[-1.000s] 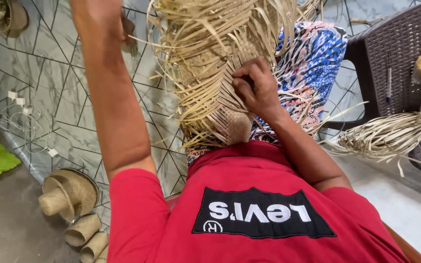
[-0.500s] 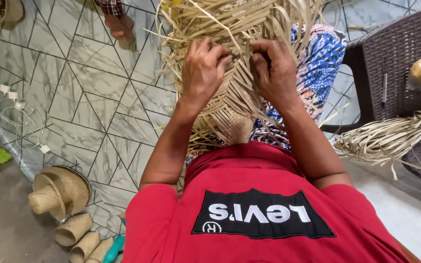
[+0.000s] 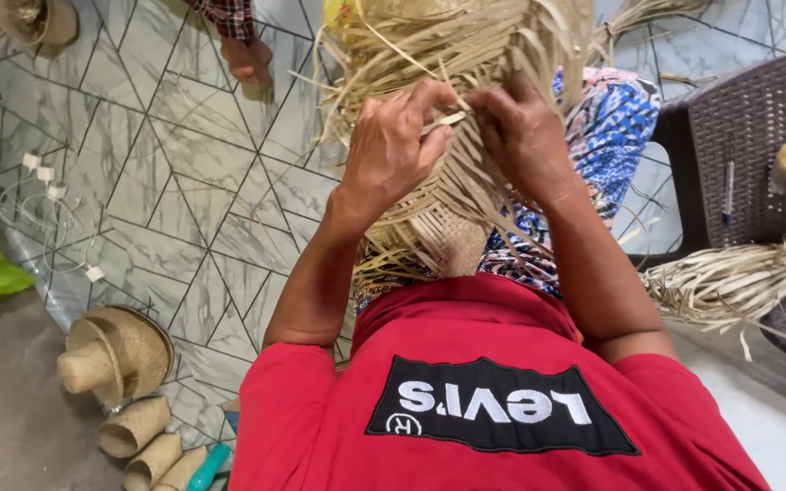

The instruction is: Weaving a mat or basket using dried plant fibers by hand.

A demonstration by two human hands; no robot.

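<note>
Dry straw strips, half woven (image 3: 448, 191), pinched by left hand (image 3: 393, 150) and right hand (image 3: 525, 136).

Finished straw hat (image 3: 115, 353) on tiled floor (image 3: 184, 209); dark wicker chair (image 3: 748, 136).

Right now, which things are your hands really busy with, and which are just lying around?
In hand:
- left hand and right hand, both gripping the half-woven pale straw piece with loose strips

Lying about:
- finished straw hat on the floor
- small woven straw cups
- loose bundle of dry straw strips
- dark wicker chair
- white cable
</note>
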